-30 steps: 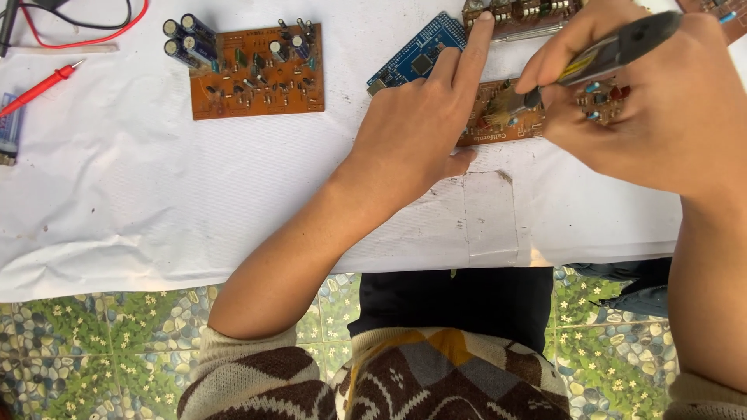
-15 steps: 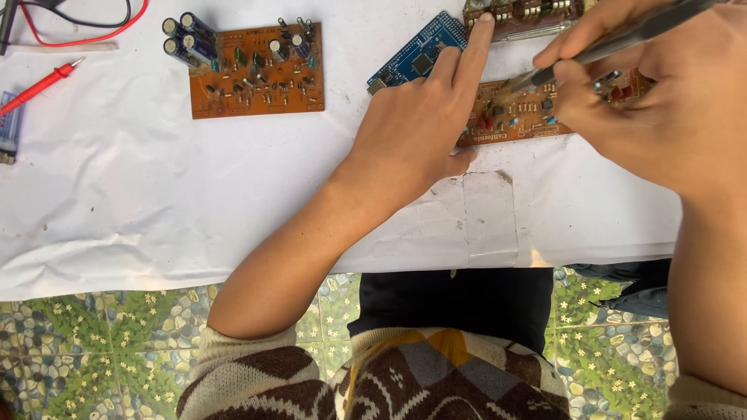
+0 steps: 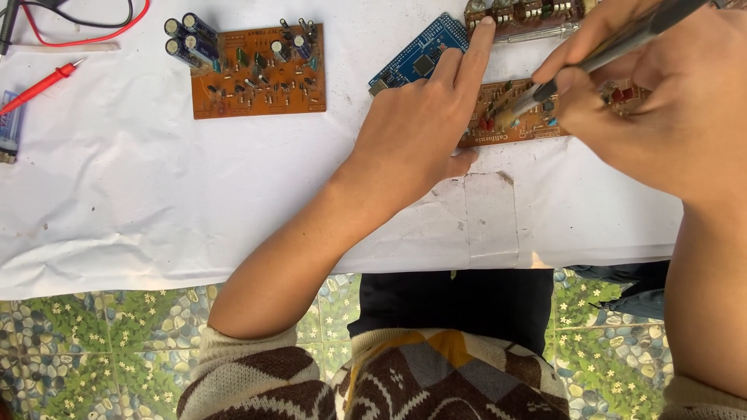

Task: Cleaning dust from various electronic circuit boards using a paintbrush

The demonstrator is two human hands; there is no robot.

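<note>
A single head-worn view is given, aimed steeply down from above and close in on the white-covered table (image 3: 156, 202), with the left hand (image 3: 424, 128) and right hand (image 3: 661, 109) filling the upper right and the wearer's lap seen at the bottom edge.

Desk (image 3: 156, 202) in white sheet | brown circuit board (image 3: 259, 71) well left of fingers (image 3: 475, 54) | blue board (image 3: 416, 58) under them | red probe (image 3: 43, 84) far left
</note>
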